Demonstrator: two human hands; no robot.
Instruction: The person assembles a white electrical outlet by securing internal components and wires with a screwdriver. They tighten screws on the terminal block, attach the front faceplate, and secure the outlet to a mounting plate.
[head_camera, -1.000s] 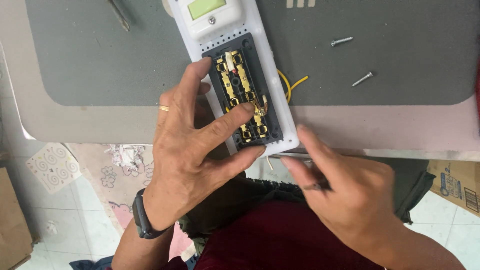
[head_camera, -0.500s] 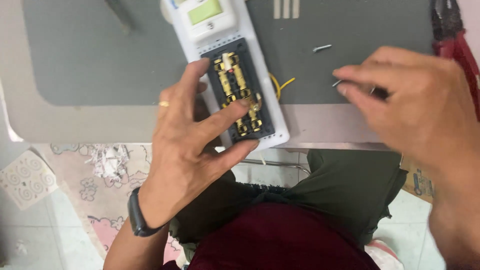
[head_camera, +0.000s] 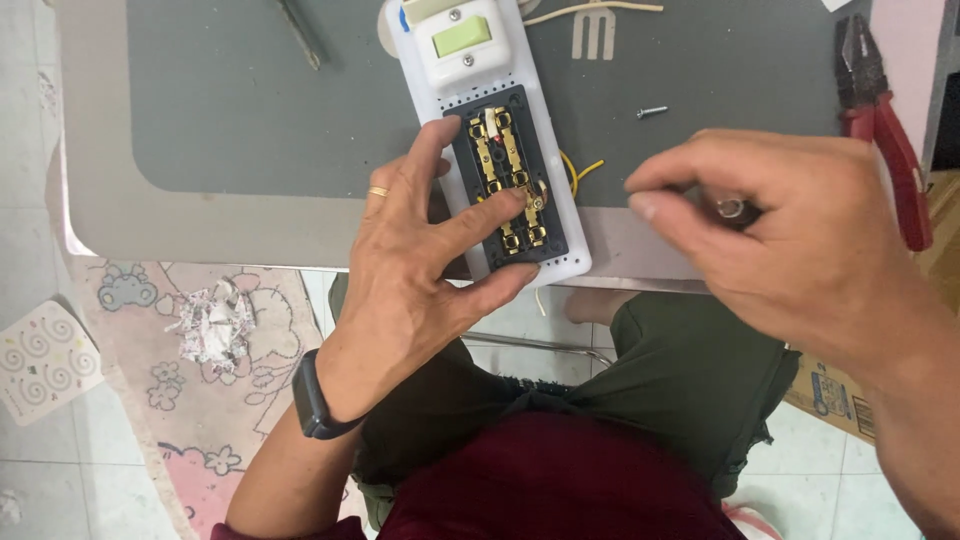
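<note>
Both hands work at the near table edge. Left hand, wearing a gold ring and a dark wristband, lies spread over the opened white socket panel, a fingertip pressing the brass contacts in its black insert while the thumb hooks the panel's near end, which overhangs the grey table. Right hand hovers just beside the panel, fingers curled, pinching a small metal screw. Farther off lie a loose screw, red-handled pliers at the right, and a yellow wire beside the panel.
</note>
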